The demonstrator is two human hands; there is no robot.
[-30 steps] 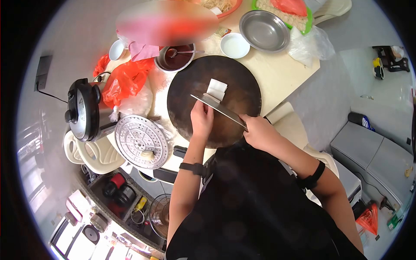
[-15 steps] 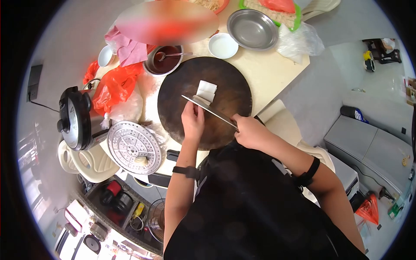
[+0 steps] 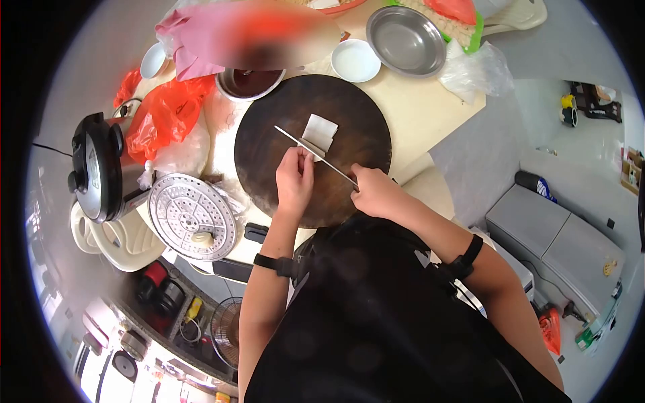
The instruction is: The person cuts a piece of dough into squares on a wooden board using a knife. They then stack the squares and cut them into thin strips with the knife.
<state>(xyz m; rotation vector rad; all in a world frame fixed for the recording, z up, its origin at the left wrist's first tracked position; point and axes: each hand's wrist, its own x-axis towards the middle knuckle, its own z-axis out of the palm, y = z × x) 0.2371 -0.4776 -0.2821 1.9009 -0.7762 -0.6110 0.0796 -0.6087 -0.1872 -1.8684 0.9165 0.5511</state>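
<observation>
A round dark chopping board [image 3: 269,161] lies on the table in front of me. On it sits a flat white block [image 3: 320,131], cut into slabs at its near end. My right hand [image 3: 377,193] is wrapped round the handle of a knife [image 3: 322,160], whose blade shows nearly edge-on and runs across the block's near end. My left hand [image 3: 293,180] is closed, its fingertips pinching the block's near end just below the blade. The exact contact between blade and block is partly hidden by the fingers.
Beyond the board are a bowl of dark red liquid [image 3: 248,86], a white bowl [image 3: 356,61] and a metal basin [image 3: 406,41]. To the left lie a red plastic bag [image 3: 168,121], a perforated steamer plate [image 3: 181,218] and an electric cooker [image 3: 101,168]. A blurred patch covers the back.
The whole view has shifted slightly. My hands and the knife sit a little farther up the board. A person's pink sleeve or cloth and the blurred patch now cover part of the dark red bowl.
</observation>
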